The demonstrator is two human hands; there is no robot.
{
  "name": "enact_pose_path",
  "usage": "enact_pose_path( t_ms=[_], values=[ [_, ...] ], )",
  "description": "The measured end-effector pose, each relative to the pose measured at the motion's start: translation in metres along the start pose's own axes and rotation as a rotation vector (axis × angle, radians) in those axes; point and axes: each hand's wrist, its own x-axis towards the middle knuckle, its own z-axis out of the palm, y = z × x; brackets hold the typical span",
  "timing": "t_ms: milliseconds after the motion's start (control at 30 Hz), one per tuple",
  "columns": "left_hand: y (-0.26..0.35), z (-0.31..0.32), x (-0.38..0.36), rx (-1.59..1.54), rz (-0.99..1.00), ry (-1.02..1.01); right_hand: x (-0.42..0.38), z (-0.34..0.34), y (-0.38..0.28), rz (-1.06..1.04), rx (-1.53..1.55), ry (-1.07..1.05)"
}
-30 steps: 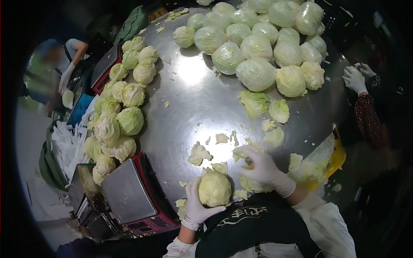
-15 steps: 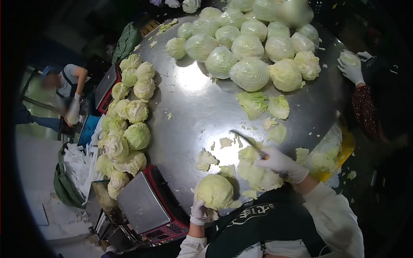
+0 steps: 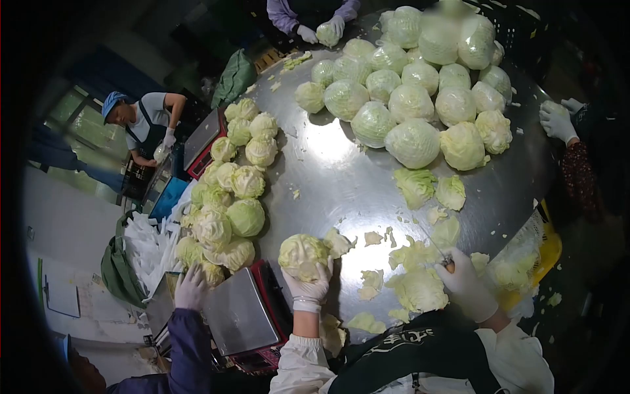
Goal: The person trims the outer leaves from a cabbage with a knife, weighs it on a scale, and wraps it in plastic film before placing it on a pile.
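My left hand (image 3: 312, 287), in a white glove, cups a pale green trimmed cabbage (image 3: 300, 255) from below and its right side, just right of the scale. My right hand (image 3: 467, 282), also gloved, is closed round the handle of a knife (image 3: 449, 265). Its thin blade points up and left over the table, away from the cabbage. Loose cabbage leaves (image 3: 420, 289) lie left of the right hand, with smaller scraps around them. Another leaf piece (image 3: 333, 335) lies by my left forearm.
A round metal table (image 3: 321, 190) carries a row of cabbages (image 3: 248, 181) on the left and wrapped cabbages (image 3: 411, 143) at the back. Beside my left arm stands a red scale (image 3: 239, 312); a co-worker's gloved hand (image 3: 191, 287) reaches near it. Other people work around the table.
My left hand has lifted the cabbage leftward and up, toward the scale. My right hand keeps the knife. A purple-sleeved co-worker's arm has come in at lower left. The view has shifted.
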Motion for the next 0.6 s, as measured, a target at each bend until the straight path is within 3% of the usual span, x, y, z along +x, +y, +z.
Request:
enact_pose_path(
  t_ms=[100,233,300,367,433,533,567,600],
  values=[
    [0.035,0.016,0.015,-0.222,0.047,0.129,-0.009,0.004,-0.012,0.076,-0.056,-0.040],
    [0.083,-0.010,0.040,-0.058,0.226,0.004,-0.018,0.008,-0.002,0.015,-0.085,-0.090],
    [0.123,-0.044,0.052,-0.519,-0.063,-0.201,-0.019,0.006,-0.001,0.058,-0.074,-0.093],
    [0.076,0.011,0.032,-0.503,0.244,-0.123,-0.018,0.005,-0.001,0.053,-0.057,-0.124],
    [0.035,0.044,0.029,-0.339,0.265,-0.077,-0.022,0.006,-0.004,0.015,-0.163,-0.076],
    [-0.034,0.087,0.055,0.269,0.348,0.012,-0.023,0.004,-0.010,0.119,-0.355,-0.261],
    [-0.057,0.099,0.066,0.278,0.336,0.006,-0.025,-0.001,-0.006,0.125,-0.353,-0.246],
    [-0.077,0.109,0.076,0.635,0.393,-0.063,-0.030,-0.007,0.002,0.143,-0.352,-0.191]
  ],
)
